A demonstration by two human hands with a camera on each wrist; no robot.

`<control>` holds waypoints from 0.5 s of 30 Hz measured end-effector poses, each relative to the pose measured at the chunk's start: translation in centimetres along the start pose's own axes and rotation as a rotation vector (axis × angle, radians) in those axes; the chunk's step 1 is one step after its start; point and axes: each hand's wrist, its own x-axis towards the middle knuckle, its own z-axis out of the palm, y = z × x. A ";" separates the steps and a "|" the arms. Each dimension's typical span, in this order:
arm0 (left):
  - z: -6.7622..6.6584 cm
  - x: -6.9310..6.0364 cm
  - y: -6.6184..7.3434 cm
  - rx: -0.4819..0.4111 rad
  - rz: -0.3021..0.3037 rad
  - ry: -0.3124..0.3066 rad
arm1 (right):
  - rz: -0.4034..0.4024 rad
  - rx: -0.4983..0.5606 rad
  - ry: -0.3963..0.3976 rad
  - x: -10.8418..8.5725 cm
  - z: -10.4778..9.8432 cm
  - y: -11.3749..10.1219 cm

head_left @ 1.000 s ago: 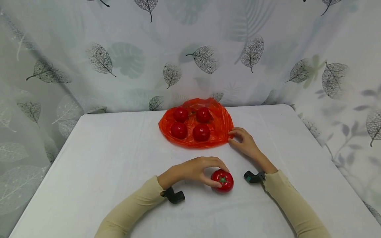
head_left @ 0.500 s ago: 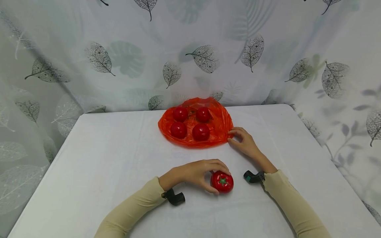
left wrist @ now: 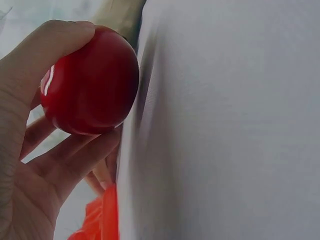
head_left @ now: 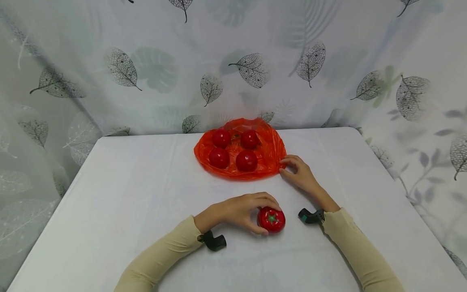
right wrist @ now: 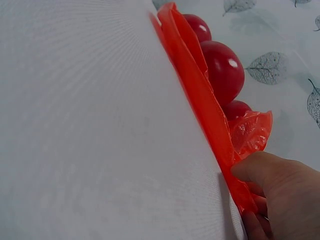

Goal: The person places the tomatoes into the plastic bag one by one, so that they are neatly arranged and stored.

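Observation:
A shiny red tomato (head_left: 271, 219) with a green star-shaped stem top is near the middle of the white table. My left hand (head_left: 242, 209) grips it from the left, fingers behind and thumb at the near side. The left wrist view shows the thumb and fingers curled round the tomato (left wrist: 92, 82); whether it touches the table I cannot tell. Farther back lies an orange-red plastic bag (head_left: 270, 156), spread open with several tomatoes (head_left: 246, 161) in it. My right hand (head_left: 300, 175) pinches the bag's right edge between thumb and fingers, as the right wrist view confirms at the film (right wrist: 210, 115).
The white table (head_left: 127, 194) reaches back to a leaf-printed curtain (head_left: 157, 73), which also hangs at both sides. A black camera mount (head_left: 215, 242) sits on the left wrist and another mount (head_left: 310, 217) on the right.
My left thumb has slid from the tomato's top to its near left side, and the fingers have settled over its far side. The right hand and the bag have stayed put.

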 end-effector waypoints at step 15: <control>-2.8 1.3 -0.7 0.168 0.057 0.232 | 0.002 -0.010 0.009 0.1 0.1 0.0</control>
